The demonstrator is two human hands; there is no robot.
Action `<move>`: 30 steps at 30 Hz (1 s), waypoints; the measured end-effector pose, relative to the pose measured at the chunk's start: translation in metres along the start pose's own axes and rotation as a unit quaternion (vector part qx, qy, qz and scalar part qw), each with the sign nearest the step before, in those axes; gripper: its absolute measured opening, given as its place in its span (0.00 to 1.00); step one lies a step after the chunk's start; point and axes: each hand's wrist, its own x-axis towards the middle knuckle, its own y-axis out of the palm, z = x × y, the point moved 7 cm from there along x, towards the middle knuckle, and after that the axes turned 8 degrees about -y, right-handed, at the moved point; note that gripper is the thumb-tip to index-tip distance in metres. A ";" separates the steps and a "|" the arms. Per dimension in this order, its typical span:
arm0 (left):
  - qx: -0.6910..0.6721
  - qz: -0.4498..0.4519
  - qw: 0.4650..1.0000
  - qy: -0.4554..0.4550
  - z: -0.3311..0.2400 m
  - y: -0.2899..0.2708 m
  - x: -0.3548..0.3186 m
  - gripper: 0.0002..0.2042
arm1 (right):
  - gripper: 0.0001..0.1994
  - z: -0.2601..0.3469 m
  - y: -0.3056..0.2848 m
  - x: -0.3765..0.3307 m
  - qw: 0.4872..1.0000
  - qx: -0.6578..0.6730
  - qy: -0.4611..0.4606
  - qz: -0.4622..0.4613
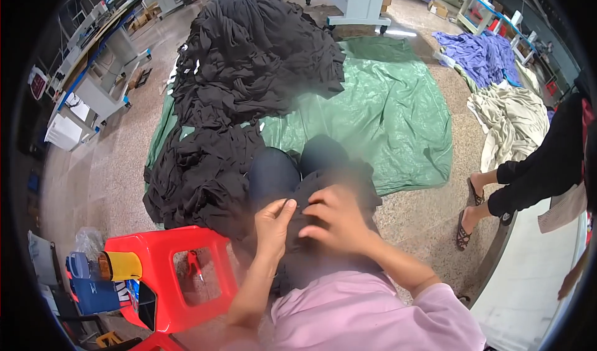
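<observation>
A black cloth (320,192) lies over my lap, partly hidden by my hands and a blurred patch. My left hand (272,226) is closed, thumb and forefinger pinched together on the cloth; the exact bit between the fingertips is too small to see. Just to its right, my right hand (339,219) hovers over the same cloth with fingers bent and apart, slightly blurred, nothing visible in them. Beyond my knees rises a large heap of black garments (249,46), with a lower pile (205,177) running down to my left side.
A green tarp (398,121) spreads under the heap. At my left stands a red plastic stool (152,245) carrying a phone (146,305) and a yellow-wrapped container (124,266). Purple (482,55) and cream cloth piles (513,121) lie right, near a standing person's legs (516,189).
</observation>
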 end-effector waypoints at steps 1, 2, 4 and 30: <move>0.000 -0.006 1.000 0.019 -0.005 0.004 -0.001 0.09 | 0.14 0.001 0.006 -0.004 1.000 0.021 0.018 0.003; 0.000 -0.009 0.999 0.038 -0.009 0.007 -0.001 0.08 | 0.13 -0.001 0.009 -0.011 0.998 0.042 0.045 -0.015; 0.123 -0.046 0.989 0.072 -0.011 0.008 -0.002 0.09 | 0.09 0.001 0.009 -0.021 0.994 0.061 0.073 -0.063; 0.234 0.045 0.969 -0.069 0.019 -0.026 -0.017 0.09 | 0.07 0.016 0.046 -0.053 0.995 0.043 0.054 -0.069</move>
